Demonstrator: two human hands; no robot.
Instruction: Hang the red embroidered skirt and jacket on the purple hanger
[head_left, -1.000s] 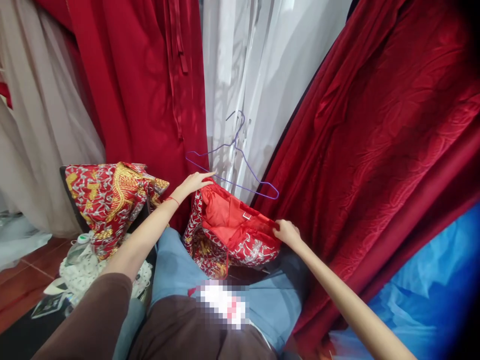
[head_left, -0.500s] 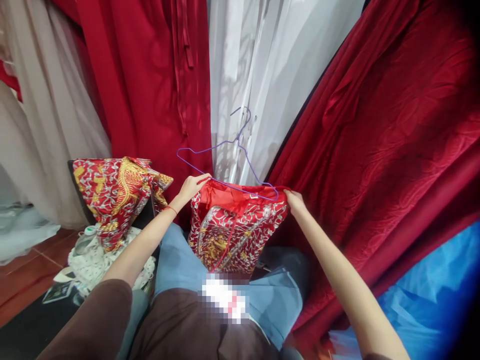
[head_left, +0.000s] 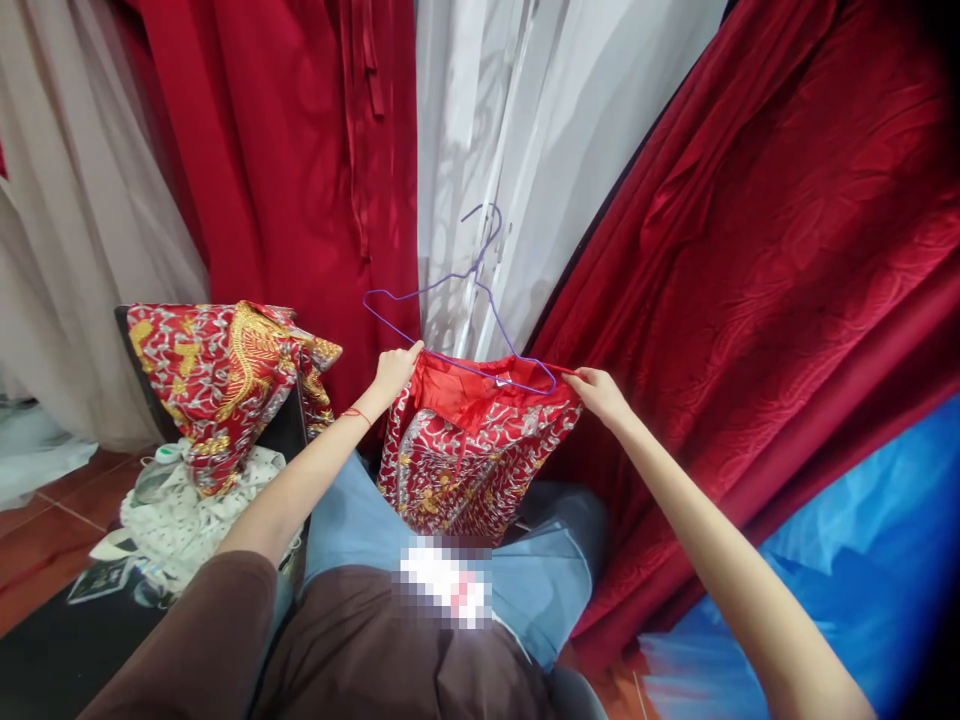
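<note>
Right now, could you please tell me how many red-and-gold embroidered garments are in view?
2: one embroidered garment held up between both hands over the lap, the other embroidered garment draped over the chair on the left. More may be hidden among the hanging clothes.

Count on inspection: 2 hands (head_left: 396,368); 1 purple wire hanger (head_left: 465,300); 2 red-and-gold embroidered garments (head_left: 469,450); 3 plain red hanging fabrics (head_left: 750,250); 1 white hanging fabric (head_left: 525,130); 1 bottle (head_left: 156,475); 1 blue plastic sheet (head_left: 847,570).

No readable text anywhere; small white tag (head_left: 501,381) on red garment (head_left: 465,450), perhaps label, illegible.
</note>
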